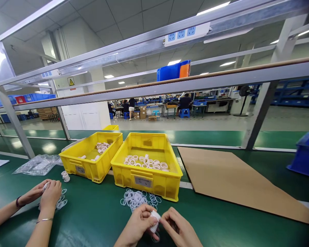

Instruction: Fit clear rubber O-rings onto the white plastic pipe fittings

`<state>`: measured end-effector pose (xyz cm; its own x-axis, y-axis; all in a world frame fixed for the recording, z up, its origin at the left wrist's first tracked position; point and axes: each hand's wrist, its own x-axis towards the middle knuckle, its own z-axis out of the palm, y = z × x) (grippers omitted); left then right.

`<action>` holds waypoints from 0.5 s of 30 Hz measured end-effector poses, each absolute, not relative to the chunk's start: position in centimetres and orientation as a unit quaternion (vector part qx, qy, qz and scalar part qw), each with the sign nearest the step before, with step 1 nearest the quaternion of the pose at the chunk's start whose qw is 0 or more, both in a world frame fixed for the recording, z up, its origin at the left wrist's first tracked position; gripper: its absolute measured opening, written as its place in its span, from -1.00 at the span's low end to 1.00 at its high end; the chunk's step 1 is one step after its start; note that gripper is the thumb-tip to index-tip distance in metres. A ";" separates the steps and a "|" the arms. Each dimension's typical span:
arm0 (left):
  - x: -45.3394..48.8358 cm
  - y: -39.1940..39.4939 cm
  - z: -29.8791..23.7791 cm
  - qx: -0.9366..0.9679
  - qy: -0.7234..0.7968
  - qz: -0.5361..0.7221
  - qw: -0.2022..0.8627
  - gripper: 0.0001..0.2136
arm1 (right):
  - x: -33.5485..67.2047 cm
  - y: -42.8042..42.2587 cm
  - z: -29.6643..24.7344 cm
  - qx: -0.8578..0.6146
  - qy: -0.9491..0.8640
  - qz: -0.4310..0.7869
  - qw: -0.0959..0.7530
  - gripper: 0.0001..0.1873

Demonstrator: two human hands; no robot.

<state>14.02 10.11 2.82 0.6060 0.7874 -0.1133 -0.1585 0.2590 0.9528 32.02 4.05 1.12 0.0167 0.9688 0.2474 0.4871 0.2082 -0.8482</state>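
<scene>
My left hand [139, 224] is closed around a white ribbed plastic fitting [155, 221], held tilted just above the green tabletop. A thin white ring [156, 236] shows below the fingers of that hand. The fingertips of my right hand [179, 228] are pinched together at the fitting's right side; whatever they grip is too small to make out. Just beyond my hands lies a loose pile of thin white rings [137, 199]. Behind the pile stands a yellow bin [159, 183] with many short white ring-shaped parts [146, 163] inside.
A second yellow bin [74, 166] with white fittings stands to the left. A co-worker's hands [47, 193] hold a small white part near more rings. White fittings [65, 176] and plastic bags [37, 164] lie there. On the right are a brown board [231, 181] and blue bin [306, 154].
</scene>
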 end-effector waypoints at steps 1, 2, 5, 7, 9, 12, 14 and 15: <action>14.1 10.0 2.7 0.502 0.290 0.320 0.749 -0.54 | 32.1 4.2 0.9 -0.567 -0.635 0.285 0.440 -0.59; 14.1 10.0 2.6 0.494 0.276 0.316 0.762 -0.55 | 32.2 4.3 0.7 -0.566 -0.625 0.298 0.447 -0.58; 14.2 9.8 2.3 0.481 0.230 0.297 0.792 -0.58 | 32.4 4.6 0.5 -0.544 -0.594 0.358 0.473 -0.57; 14.2 9.7 2.1 0.479 0.204 0.282 0.806 -0.59 | 32.4 4.6 0.7 -0.516 -0.582 0.404 0.482 -0.59; 14.2 9.5 2.1 0.479 0.188 0.266 0.815 -0.60 | 32.5 4.5 1.0 -0.491 -0.587 0.426 0.482 -0.60; 14.3 9.4 2.2 0.513 0.196 0.263 0.793 -0.59 | 32.6 4.3 1.4 -0.489 -0.605 0.408 0.479 -0.57; 14.4 9.5 2.2 0.567 0.206 0.275 0.749 -0.58 | 32.4 4.2 1.5 -0.500 -0.605 0.390 0.481 -0.56; 14.5 9.5 2.2 0.586 0.210 0.281 0.730 -0.57 | 32.3 4.2 1.5 -0.505 -0.604 0.385 0.482 -0.56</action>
<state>14.50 9.52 2.18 0.7536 0.6570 0.0225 -0.1639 0.1546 0.9743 32.33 4.24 1.52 -0.0257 0.9807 0.1936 0.2379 0.1941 -0.9517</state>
